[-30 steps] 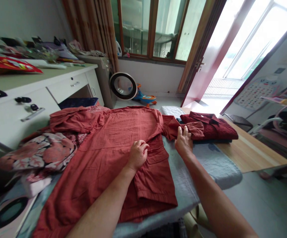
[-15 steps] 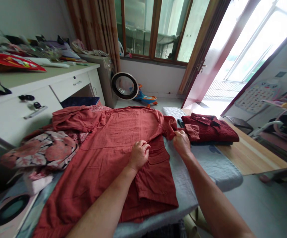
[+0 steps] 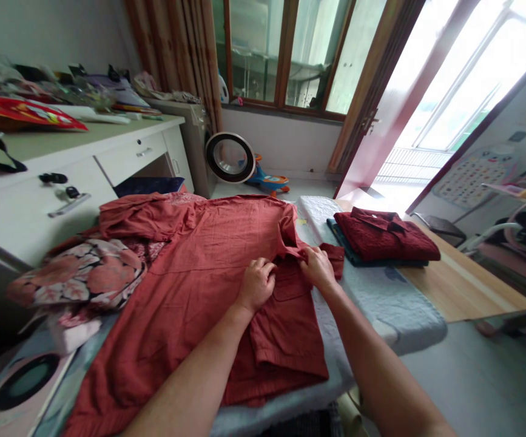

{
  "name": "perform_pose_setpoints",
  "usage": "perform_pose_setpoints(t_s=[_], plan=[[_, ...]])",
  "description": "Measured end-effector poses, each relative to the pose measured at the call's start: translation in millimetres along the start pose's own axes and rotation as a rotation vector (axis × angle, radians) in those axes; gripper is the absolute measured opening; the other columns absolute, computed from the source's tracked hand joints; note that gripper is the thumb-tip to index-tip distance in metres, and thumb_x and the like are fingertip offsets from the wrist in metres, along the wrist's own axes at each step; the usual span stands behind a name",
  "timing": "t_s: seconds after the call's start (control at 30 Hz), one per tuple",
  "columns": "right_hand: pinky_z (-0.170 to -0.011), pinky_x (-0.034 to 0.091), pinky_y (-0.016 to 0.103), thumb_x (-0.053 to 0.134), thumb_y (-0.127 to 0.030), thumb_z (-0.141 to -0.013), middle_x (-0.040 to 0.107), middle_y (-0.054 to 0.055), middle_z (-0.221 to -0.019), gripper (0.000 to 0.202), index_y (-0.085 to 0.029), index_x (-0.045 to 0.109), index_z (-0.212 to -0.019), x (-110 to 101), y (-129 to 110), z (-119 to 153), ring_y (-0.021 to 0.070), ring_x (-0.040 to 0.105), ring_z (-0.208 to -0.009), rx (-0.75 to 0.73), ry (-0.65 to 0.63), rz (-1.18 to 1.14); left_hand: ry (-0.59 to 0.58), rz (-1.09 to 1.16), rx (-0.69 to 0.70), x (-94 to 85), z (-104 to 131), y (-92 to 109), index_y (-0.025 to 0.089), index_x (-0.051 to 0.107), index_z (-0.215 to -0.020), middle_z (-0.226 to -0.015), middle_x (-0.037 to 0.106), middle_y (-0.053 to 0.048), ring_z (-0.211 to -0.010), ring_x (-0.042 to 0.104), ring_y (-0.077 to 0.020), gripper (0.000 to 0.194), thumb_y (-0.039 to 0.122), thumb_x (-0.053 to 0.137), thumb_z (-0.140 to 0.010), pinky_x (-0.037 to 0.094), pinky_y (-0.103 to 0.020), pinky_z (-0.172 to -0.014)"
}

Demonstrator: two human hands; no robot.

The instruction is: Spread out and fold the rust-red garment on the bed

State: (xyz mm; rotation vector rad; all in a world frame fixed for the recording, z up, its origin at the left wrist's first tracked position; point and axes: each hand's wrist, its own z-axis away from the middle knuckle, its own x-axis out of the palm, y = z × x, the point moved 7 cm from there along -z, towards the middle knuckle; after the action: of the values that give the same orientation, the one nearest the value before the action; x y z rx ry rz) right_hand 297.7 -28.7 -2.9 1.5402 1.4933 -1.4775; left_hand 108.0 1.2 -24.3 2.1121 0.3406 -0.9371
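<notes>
A rust-red long shirt (image 3: 199, 273) lies spread over the cloth-covered table, its right side folded inward over the front. My left hand (image 3: 258, 283) rests on that fold near the middle, fingers curled and closed on the fabric. To its right, my right hand (image 3: 318, 267) grips the shirt's sleeve, and the cuff (image 3: 334, 258) sticks out beyond the knuckles. The sleeve is bunched up between the shoulder and this hand. The other sleeve (image 3: 142, 218) stretches to the left over a floral cloth bundle (image 3: 85, 273).
Folded dark red clothing (image 3: 385, 237) sits stacked on the right of the pale blue table cover (image 3: 394, 309). A white cabinet (image 3: 74, 200) borders the left side, with cluttered things on top. Behind are a washing machine with its round door (image 3: 230, 158) swung out and an orange-blue ride-on toy (image 3: 269, 181).
My right hand has moved left toward the shirt's body, drawing the sleeve and cuff inward off the folded stack. My left hand has stayed nearly in place.
</notes>
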Motion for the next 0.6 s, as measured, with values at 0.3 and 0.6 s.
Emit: perform_pose_setpoints(t_s=[0.3,0.6], plan=[[-0.074,0.045,0.027,0.046,-0.029,-0.083,0.069,0.002,-0.085,0.029,-0.02,0.069,-0.099,-35,-51,-18,0.0172,0.059,-0.077,-0.025,0.236,-0.742,0.175,0.636,-0.242,-4.6,0,-24,0.023,0.02,-0.152,-0.139,0.05,-0.016,-0.118,0.057,-0.028,0.091,0.044,0.072,-0.08,0.047,-0.047,-0.1],[-0.086,0.05,0.032,0.049,-0.027,-0.084,0.069,0.004,-0.105,0.03,-0.021,0.065,-0.109,-2,-86,16,0.017,0.064,-0.095,-0.216,-0.113,-0.918,0.24,1.12,-0.523,-3.7,-2,-53,0.038,-0.003,-0.153,-0.153,0.038,-0.014,-0.116,0.062,-0.0258,0.099,0.047,0.067,-0.084,0.058,-0.037,-0.084]])
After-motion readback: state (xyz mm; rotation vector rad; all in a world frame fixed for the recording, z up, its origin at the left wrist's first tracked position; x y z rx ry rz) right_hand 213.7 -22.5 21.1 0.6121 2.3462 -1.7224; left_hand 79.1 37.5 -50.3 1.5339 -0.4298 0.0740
